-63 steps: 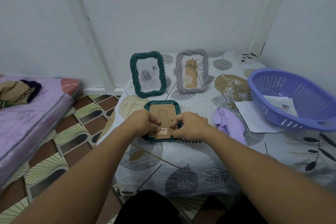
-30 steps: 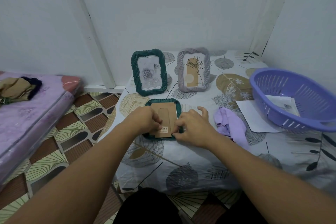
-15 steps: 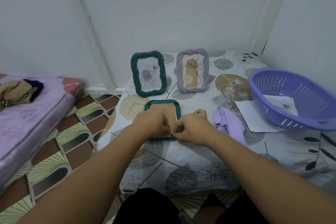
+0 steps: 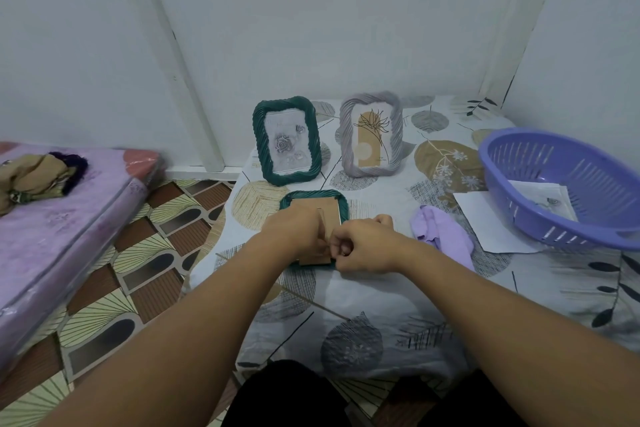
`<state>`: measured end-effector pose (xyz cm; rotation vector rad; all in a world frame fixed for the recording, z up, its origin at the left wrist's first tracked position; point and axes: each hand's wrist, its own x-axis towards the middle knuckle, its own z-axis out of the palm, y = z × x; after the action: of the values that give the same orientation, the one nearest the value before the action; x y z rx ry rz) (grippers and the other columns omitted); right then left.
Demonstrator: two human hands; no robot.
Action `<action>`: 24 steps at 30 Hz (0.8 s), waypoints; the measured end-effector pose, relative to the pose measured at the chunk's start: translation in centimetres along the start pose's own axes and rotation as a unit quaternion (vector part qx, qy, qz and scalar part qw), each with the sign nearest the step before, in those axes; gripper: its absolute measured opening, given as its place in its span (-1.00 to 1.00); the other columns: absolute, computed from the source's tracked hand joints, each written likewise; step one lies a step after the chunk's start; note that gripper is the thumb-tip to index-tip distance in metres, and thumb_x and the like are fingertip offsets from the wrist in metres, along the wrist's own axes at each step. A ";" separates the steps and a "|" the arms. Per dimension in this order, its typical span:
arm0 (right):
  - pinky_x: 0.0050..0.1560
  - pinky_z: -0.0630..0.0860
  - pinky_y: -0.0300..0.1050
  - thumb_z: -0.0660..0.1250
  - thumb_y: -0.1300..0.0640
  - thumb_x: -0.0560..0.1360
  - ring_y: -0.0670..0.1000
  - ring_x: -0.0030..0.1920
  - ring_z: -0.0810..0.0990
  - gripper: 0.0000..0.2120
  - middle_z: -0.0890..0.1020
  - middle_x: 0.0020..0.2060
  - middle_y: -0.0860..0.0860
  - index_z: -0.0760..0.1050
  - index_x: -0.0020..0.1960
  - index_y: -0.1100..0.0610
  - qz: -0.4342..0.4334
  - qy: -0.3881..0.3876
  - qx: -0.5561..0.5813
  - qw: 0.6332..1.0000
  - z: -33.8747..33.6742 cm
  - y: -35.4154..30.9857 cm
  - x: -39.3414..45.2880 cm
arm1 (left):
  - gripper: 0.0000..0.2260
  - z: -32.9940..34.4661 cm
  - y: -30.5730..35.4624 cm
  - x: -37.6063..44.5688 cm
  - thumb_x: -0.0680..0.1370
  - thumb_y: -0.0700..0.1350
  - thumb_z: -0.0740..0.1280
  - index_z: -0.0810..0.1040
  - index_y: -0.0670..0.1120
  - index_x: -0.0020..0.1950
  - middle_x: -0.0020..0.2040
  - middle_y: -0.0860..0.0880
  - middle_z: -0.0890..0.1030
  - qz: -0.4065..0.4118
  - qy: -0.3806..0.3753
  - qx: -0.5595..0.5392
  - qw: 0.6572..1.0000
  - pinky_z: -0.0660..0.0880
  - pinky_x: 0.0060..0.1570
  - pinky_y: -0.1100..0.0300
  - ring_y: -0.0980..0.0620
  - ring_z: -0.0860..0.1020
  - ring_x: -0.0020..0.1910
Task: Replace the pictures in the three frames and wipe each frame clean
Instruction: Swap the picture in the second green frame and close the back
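Vs 2 s ago: both hands have slid toward the near end of the face-down green frame (image 4: 313,199), hiding the barcode sticker; left hand (image 4: 294,230) lies curled on the brown backing board (image 4: 330,213), right hand (image 4: 360,244) fingers curled tight, pinching at the board's near right edge. Frame lies flat on the leaf-print cloth (image 4: 363,291), in front of the upright green frame (image 4: 285,140) and grey frame (image 4: 371,135), purple rag (image 4: 441,234) just to its right.
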<state>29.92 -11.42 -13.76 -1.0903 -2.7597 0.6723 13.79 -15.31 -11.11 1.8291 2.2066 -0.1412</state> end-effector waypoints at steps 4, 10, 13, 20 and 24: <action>0.05 0.17 -0.02 0.35 0.03 0.35 -0.13 -0.12 0.55 -0.90 0.53 -0.28 -0.16 0.57 -0.14 -0.03 0.002 0.022 0.006 1.000 0.5 0.1 0.0 | -0.82 0.0 -0.2 0.1 0.47 0.10 0.45 0.64 0.06 -0.28 -0.30 0.03 0.56 0.012 0.001 0.000 1.000 0.54 -0.16 0.15 -0.04 0.60 -0.16; 0.01 0.15 -0.05 0.34 0.02 0.37 -0.13 -0.13 0.51 -0.91 0.48 -0.30 -0.14 0.56 -0.15 0.00 -0.001 0.027 0.011 1.000 0.9 0.0 -0.3 | -0.74 0.2 -0.3 0.0 0.49 0.09 0.45 0.57 0.04 -0.36 -0.34 0.04 0.51 0.011 0.010 -0.006 1.000 0.51 -0.19 0.15 -0.03 0.57 -0.21; 0.09 0.18 -0.04 0.32 0.02 0.38 -0.12 -0.13 0.52 -0.91 0.48 -0.29 -0.14 0.55 -0.15 0.00 -0.002 0.014 -0.002 1.000 0.6 -0.1 -0.1 | -0.65 0.3 -0.2 -0.1 0.48 0.08 0.45 0.48 0.01 -0.45 -0.39 0.03 0.47 0.002 0.015 -0.009 1.000 0.45 -0.24 0.17 -0.04 0.51 -0.27; 0.02 0.14 -0.05 0.29 0.02 0.39 -0.10 -0.16 0.52 -0.93 0.52 -0.27 -0.10 0.50 -0.20 0.01 -0.014 0.062 -0.014 0.998 1.4 0.0 -0.5 | -0.63 0.0 0.0 -0.4 0.47 0.06 0.46 0.44 0.01 -0.47 -0.41 0.03 0.44 0.002 0.013 -0.008 1.000 0.44 -0.27 0.16 -0.04 0.49 -0.29; 0.07 0.20 -0.02 0.32 -0.02 0.38 -0.12 -0.15 0.51 -0.91 0.53 -0.25 -0.12 0.48 -0.20 -0.01 0.017 0.051 0.017 0.998 1.5 0.0 -0.6 | -0.64 -0.1 0.0 -0.5 0.49 0.07 0.45 0.47 0.00 -0.45 -0.39 0.02 0.46 0.003 0.007 -0.009 1.000 0.42 -0.27 0.16 -0.03 0.51 -0.26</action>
<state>29.96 -12.39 -15.08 -1.1339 -2.6400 0.6466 13.88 -15.80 -10.89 1.8313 2.2042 -0.1078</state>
